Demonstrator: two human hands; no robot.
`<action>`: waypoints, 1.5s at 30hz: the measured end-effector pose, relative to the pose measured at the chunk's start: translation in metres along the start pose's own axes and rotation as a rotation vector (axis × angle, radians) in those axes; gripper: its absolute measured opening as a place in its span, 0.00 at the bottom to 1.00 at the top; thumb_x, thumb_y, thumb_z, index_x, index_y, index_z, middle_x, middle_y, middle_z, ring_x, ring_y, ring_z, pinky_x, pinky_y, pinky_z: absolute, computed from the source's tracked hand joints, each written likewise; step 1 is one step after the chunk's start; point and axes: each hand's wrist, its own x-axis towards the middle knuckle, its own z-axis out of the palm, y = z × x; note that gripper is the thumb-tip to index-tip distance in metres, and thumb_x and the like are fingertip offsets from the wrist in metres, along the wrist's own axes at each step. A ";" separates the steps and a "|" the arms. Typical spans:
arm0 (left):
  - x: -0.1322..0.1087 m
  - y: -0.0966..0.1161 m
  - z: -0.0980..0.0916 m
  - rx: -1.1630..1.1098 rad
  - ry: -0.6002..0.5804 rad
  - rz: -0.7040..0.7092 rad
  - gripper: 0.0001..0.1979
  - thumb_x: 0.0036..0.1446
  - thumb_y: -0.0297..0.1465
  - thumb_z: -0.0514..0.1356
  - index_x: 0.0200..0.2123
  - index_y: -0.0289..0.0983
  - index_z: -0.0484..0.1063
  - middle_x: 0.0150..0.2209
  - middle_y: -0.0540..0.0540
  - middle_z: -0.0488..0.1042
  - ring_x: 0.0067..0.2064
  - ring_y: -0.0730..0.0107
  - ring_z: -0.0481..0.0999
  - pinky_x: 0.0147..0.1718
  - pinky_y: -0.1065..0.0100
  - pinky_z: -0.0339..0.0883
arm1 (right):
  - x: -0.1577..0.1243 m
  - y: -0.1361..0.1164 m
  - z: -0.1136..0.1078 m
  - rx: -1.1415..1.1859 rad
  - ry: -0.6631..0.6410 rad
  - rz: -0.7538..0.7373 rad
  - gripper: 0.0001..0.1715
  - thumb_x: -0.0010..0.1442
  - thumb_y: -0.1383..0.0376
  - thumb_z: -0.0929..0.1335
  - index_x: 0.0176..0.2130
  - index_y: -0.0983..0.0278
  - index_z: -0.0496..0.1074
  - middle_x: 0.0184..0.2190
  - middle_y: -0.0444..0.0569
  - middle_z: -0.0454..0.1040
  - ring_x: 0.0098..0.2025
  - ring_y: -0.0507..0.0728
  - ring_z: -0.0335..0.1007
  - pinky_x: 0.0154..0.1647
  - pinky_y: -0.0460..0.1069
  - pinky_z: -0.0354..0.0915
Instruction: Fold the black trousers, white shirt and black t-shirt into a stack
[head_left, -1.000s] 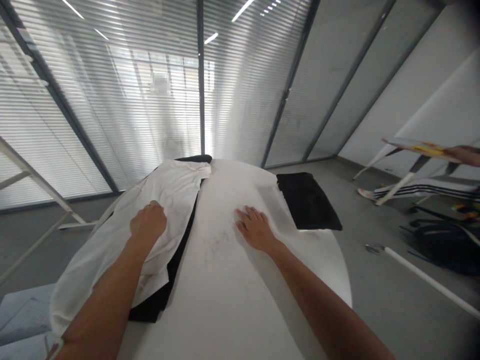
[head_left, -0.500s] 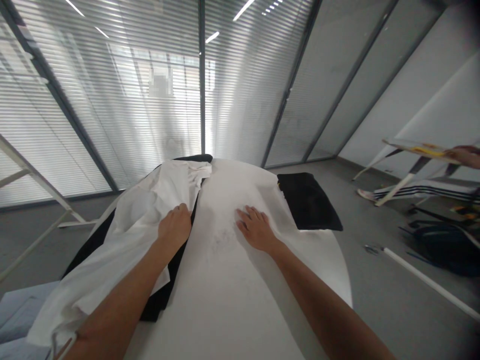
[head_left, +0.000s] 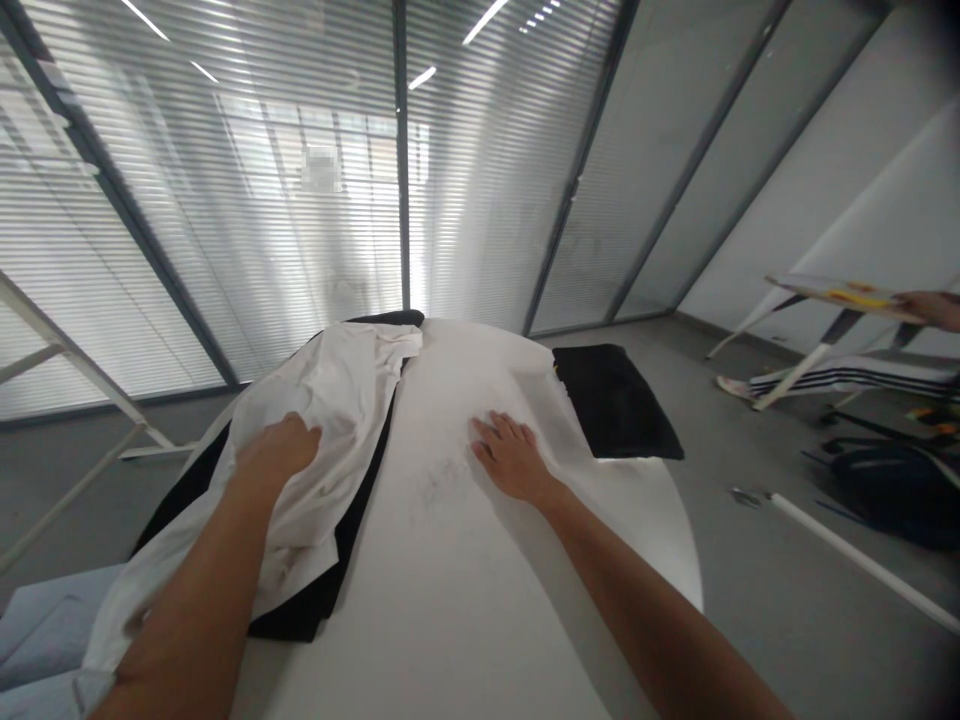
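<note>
"What's changed?"
"The left hand [head_left: 281, 445] has moved leftward over the white cloth [head_left: 352, 390], which lies on black cloth [head_left: 322, 603] atop the surface [head_left: 420, 570]."
"Its grip?"
"Curled; I can't tell whether it pinches any cloth. The right hand [head_left: 510, 458] stays spread, open, on the surface."

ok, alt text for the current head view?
A person's left hand is on a rumpled white cloth lying over black material, while the right hand rests flat on a white table. A black item lies near the table's right edge, with blinds beyond.
</note>
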 end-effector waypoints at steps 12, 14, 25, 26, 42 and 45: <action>-0.026 0.036 -0.005 -0.107 -0.078 0.557 0.30 0.63 0.42 0.45 0.63 0.32 0.64 0.60 0.37 0.68 0.60 0.52 0.68 0.59 0.57 0.57 | 0.001 0.001 0.001 0.045 0.034 -0.015 0.29 0.70 0.54 0.55 0.65 0.58 0.59 0.65 0.57 0.58 0.66 0.65 0.51 0.62 0.62 0.49; -0.031 0.039 -0.007 -0.175 -0.088 0.592 0.31 0.63 0.43 0.47 0.64 0.33 0.61 0.62 0.39 0.66 0.61 0.52 0.67 0.61 0.58 0.56 | 0.001 0.001 0.001 0.047 0.031 -0.015 0.29 0.70 0.54 0.55 0.65 0.58 0.60 0.65 0.57 0.58 0.66 0.65 0.51 0.62 0.62 0.50; -0.063 0.079 -0.012 -0.789 -0.164 0.834 0.26 0.61 0.37 0.52 0.61 0.37 0.65 0.59 0.43 0.70 0.58 0.59 0.69 0.55 0.62 0.62 | 0.001 0.001 0.000 0.056 0.027 -0.008 0.29 0.70 0.54 0.55 0.65 0.57 0.59 0.66 0.57 0.57 0.66 0.65 0.51 0.62 0.63 0.49; -0.064 0.080 -0.011 -0.804 -0.181 0.855 0.25 0.61 0.37 0.52 0.60 0.37 0.66 0.59 0.43 0.70 0.57 0.60 0.70 0.54 0.63 0.63 | 0.000 0.000 0.000 0.055 0.032 -0.010 0.29 0.70 0.54 0.55 0.65 0.57 0.59 0.66 0.57 0.57 0.66 0.65 0.51 0.62 0.62 0.49; -0.058 0.025 -0.033 -0.045 -0.410 0.653 0.19 0.56 0.46 0.52 0.25 0.39 0.69 0.28 0.46 0.75 0.30 0.62 0.73 0.28 0.66 0.55 | 0.001 0.001 -0.002 0.063 -0.004 0.001 0.29 0.70 0.54 0.55 0.65 0.57 0.59 0.66 0.56 0.56 0.67 0.65 0.49 0.63 0.63 0.48; -0.067 0.041 -0.033 -0.173 -0.336 0.793 0.14 0.57 0.40 0.51 0.25 0.39 0.65 0.25 0.49 0.70 0.27 0.67 0.68 0.27 0.67 0.52 | 0.000 0.000 -0.003 0.062 -0.006 0.002 0.29 0.70 0.54 0.55 0.65 0.57 0.59 0.66 0.56 0.57 0.67 0.65 0.50 0.63 0.62 0.48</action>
